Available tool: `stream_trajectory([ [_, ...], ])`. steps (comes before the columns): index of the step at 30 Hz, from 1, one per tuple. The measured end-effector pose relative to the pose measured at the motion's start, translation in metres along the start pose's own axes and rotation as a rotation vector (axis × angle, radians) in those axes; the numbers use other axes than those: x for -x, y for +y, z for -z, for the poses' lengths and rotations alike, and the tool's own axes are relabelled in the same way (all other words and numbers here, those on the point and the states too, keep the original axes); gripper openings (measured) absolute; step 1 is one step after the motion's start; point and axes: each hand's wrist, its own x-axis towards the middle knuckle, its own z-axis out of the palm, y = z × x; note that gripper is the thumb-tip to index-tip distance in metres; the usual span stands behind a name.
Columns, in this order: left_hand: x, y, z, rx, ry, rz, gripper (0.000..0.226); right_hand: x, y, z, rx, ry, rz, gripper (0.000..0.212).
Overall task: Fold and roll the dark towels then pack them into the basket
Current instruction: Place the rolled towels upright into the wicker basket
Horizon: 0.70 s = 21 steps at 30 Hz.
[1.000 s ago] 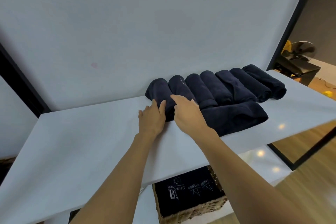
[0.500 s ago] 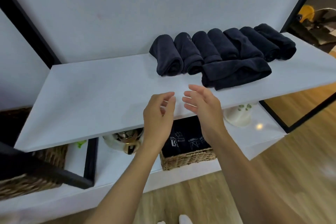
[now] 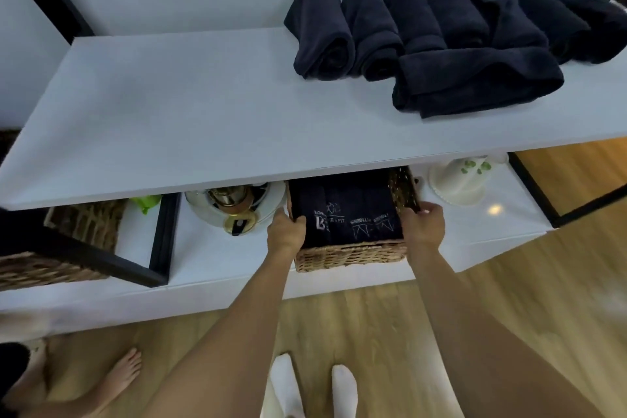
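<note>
- The left hand [image 3: 285, 239] grips the left rim of the rectangular woven wicker basket [image 3: 349, 256]; the right hand [image 3: 422, 226] grips its right rim.
- The basket sits on the lower white shelf [image 3: 203, 258], holding dark printed towels [image 3: 346, 217].
- Seven rolled dark navy towels [image 3: 424, 20] line the upper white shelf [image 3: 186, 112], one folded dark towel [image 3: 475, 78] in front.

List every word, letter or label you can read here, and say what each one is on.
"B": big letter on the left towel in the basket; the small letters above it are too blurred.
"& FIT": second towel.
"FITNESS", upside down: third towel.
"NESS", upside down, start hidden: right towel.
Faint mark on a rolled towel on the top shelf: too small to read.
</note>
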Motion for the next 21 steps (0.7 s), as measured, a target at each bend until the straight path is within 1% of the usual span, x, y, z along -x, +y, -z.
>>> stream_trajectory([
  [2,-0.013,0.001,-0.011,-0.028,0.052,-0.008,0.042,-0.030,0.003,-0.007,0.317,0.026,0.202,0.040],
  [3,-0.020,0.000,-0.015,-0.047,0.081,-0.008,0.040,-0.041,0.003,-0.011,0.440,0.031,0.274,0.042],
  [5,-0.032,-0.004,-0.022,-0.062,0.127,-0.017,0.038,-0.060,0.002,-0.018,0.596,-0.009,0.350,0.041],
  [8,-0.041,-0.010,-0.029,-0.056,0.188,-0.044,0.037,-0.082,0.008,-0.023,0.635,-0.127,0.335,0.036],
  [10,-0.041,-0.012,-0.030,-0.056,0.217,-0.049,0.041,-0.089,0.012,-0.020,0.638,-0.146,0.341,0.030],
  [14,-0.029,-0.016,-0.027,-0.081,0.253,-0.070,0.035,-0.077,0.013,-0.005,0.625,-0.145,0.358,0.026],
  [19,0.008,-0.026,-0.008,-0.188,0.195,-0.178,0.030,-0.031,0.014,0.035,0.622,-0.209,0.360,0.017],
  [21,0.031,-0.033,0.004,-0.202,0.153,-0.198,0.032,-0.010,0.014,0.056,0.621,-0.244,0.357,0.012],
])
